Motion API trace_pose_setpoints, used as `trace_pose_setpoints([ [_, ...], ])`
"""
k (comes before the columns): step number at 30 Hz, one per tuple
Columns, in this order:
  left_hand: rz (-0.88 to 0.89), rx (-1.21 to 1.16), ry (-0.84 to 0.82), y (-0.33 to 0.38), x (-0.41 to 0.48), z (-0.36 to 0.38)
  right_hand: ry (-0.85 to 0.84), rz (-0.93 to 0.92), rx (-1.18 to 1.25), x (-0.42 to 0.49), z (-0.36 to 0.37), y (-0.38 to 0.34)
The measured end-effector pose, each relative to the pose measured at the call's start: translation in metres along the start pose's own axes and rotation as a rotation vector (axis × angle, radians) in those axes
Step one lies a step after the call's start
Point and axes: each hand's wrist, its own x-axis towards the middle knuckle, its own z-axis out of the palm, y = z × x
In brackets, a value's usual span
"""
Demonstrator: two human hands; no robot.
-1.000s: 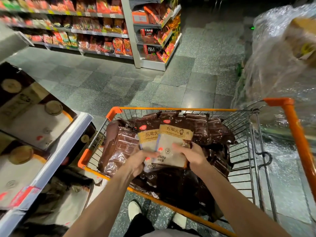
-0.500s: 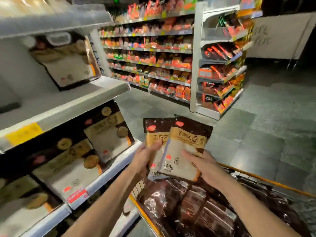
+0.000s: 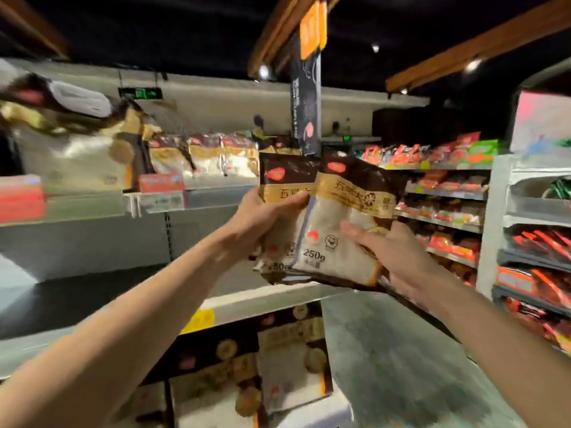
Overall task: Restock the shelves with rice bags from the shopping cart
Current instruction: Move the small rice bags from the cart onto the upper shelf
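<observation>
The two rice bags (image 3: 336, 230) are glossy plastic film — the shelf edge (image 3: 265, 299) at centre frame looks smooth, pale painted metal.

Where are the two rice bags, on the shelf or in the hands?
In the hands. The left hand pinches the rear rice bag, the right hand holds the front rice bag.

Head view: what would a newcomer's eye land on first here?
At centre frame the left hand grips a rear rice bag, and the right hand grips a front rice bag marked 250g that overlaps it. Behind them at left runs a grey shelf; red snack packets fill the racks at right.
</observation>
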Motion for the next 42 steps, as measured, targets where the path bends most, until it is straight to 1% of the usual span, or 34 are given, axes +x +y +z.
trace_pose_setpoints([
  [2, 0.074, 0.027, 0.083, 0.029, 0.020, -0.017, -0.040, -0.054, -0.006, 0.032, 0.014, -0.022],
  [6, 0.197, 0.111, 0.221, 0.068, 0.063, -0.041, -0.029, -0.102, -0.036, 0.100, 0.037, -0.053],
  [9, 0.234, 0.154, 0.285, 0.080, 0.103, -0.061, 0.028, -0.111, -0.098, 0.150, 0.047, -0.063],
  [13, 0.261, 0.163, 0.395, 0.086, 0.169, -0.085, 0.154, -0.078, 0.001, 0.223, 0.051, -0.061],
  [16, 0.222, 0.149, 0.404, 0.084, 0.217, -0.097, 0.196, -0.037, 0.052, 0.269, 0.049, -0.051],
  [21, 0.178, 0.249, 0.395, 0.069, 0.289, -0.106, 0.204, 0.016, -0.057, 0.335, 0.047, -0.039],
  [24, 0.145, 0.257, 0.396, 0.052, 0.327, -0.112, 0.245, 0.021, -0.109, 0.374, 0.050, -0.035],
  [28, 0.078, 0.257, 0.404, 0.025, 0.356, -0.113, 0.275, 0.068, -0.190, 0.405, 0.050, -0.029],
  [31, 0.031, 0.318, 0.376, 0.008, 0.378, -0.116, 0.254, 0.163, -0.279, 0.430, 0.048, -0.020],
  [34, 0.030, 0.374, 0.355, 0.001, 0.394, -0.117, 0.204, 0.278, -0.403, 0.456, 0.048, -0.014],
  [36, 0.032, 0.365, 0.379, -0.006, 0.404, -0.121, 0.193, 0.291, -0.468, 0.471, 0.056, -0.011],
  [42, -0.062, 0.305, 0.508, -0.037, 0.403, -0.124, 0.166, 0.219, -0.469, 0.518, 0.081, -0.001],
])
